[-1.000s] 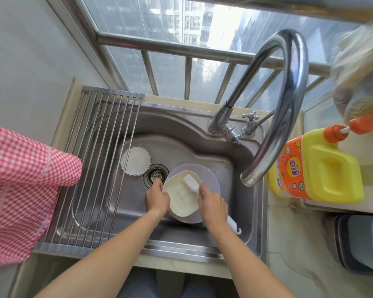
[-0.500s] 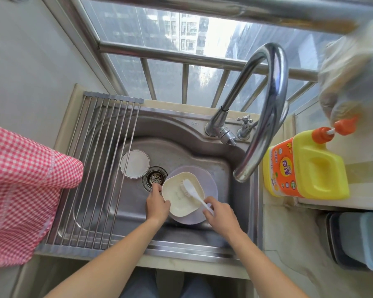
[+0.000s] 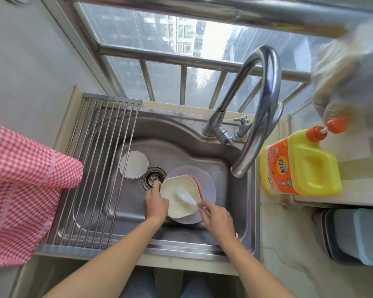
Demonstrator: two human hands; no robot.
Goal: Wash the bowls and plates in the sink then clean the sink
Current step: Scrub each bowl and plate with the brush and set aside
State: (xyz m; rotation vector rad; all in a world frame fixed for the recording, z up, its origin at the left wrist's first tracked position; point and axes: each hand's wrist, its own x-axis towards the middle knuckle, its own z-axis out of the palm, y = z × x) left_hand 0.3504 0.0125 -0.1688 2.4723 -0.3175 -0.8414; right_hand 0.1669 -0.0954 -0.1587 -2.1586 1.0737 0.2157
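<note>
A cream squarish bowl [image 3: 173, 191] is tilted up in the steel sink [image 3: 182, 137], over a pale lilac plate [image 3: 208, 186]; a pink rim [image 3: 197, 183] shows behind the bowl. My left hand [image 3: 155, 204] grips the bowl's left edge. My right hand [image 3: 216, 218] holds the handle of a white dish brush [image 3: 186, 197], whose head lies inside the bowl. A small white round dish [image 3: 134, 164] lies flat on the sink floor left of the drain [image 3: 153, 178].
A curved steel faucet [image 3: 261, 108] arches over the sink's right side. A roll-up metal rack [image 3: 99, 168] covers the sink's left part, with a red checked cloth [image 3: 19, 190] beside it. A yellow detergent bottle [image 3: 299, 162] stands on the right counter.
The brush head has swept from the bowl's upper right toward its middle and lower part, and my right hand has shifted back along the handle. My left hand keeps its hold on the bowl.
</note>
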